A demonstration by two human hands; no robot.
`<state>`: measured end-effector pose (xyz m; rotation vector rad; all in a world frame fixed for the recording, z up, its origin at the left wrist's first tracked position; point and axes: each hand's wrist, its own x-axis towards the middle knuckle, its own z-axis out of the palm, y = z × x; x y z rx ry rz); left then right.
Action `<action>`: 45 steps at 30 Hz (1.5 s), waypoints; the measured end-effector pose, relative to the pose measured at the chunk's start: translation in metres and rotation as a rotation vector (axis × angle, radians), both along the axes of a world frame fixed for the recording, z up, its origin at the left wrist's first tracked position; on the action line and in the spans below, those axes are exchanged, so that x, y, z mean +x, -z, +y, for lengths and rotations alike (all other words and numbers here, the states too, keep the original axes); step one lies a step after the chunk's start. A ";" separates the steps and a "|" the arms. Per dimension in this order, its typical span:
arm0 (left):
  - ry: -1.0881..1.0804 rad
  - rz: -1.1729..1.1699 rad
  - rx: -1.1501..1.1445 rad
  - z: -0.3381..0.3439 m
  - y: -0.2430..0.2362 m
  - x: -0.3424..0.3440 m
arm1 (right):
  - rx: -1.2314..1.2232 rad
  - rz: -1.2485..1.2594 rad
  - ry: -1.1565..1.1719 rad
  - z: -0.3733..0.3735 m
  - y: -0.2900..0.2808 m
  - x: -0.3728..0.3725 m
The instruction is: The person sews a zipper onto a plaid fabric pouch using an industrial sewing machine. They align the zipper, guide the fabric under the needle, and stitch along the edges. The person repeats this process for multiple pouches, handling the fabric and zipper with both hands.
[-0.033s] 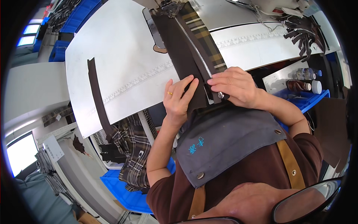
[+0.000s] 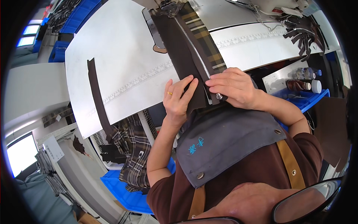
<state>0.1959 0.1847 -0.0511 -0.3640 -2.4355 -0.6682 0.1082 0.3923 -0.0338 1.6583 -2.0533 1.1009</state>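
Note:
A dark brown fabric strip runs from the sewing machine's presser foot toward me. A metal zipper lies along it, with plaid fabric showing on the right side. My left hand rests on the brown fabric, fingers stretched out and holding nothing. With thumb and fingers closed, my right hand grips the zipper near its close end. The silver slider shows just below those fingers; my right thumb is hidden.
A loose brown strip hangs over the white table's left edge. Beside the machine lies a phone. Plaid fabric drapes over a blue bin. Bottles stand at right, below a bundle of dark strips.
My right hand has shifted slightly left, and the zipper's near end and slider have moved with it. My left hand has stayed in place.

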 end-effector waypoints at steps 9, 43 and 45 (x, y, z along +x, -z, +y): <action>0.002 0.001 0.047 0.001 -0.003 0.000 | 0.082 0.016 -0.006 -0.005 -0.001 0.004; 0.288 -0.399 -0.181 -0.030 -0.042 -0.137 | 0.242 0.049 0.009 -0.013 -0.012 -0.008; 0.302 -0.340 -0.229 -0.017 -0.034 -0.166 | 0.240 0.028 0.015 -0.013 -0.011 -0.008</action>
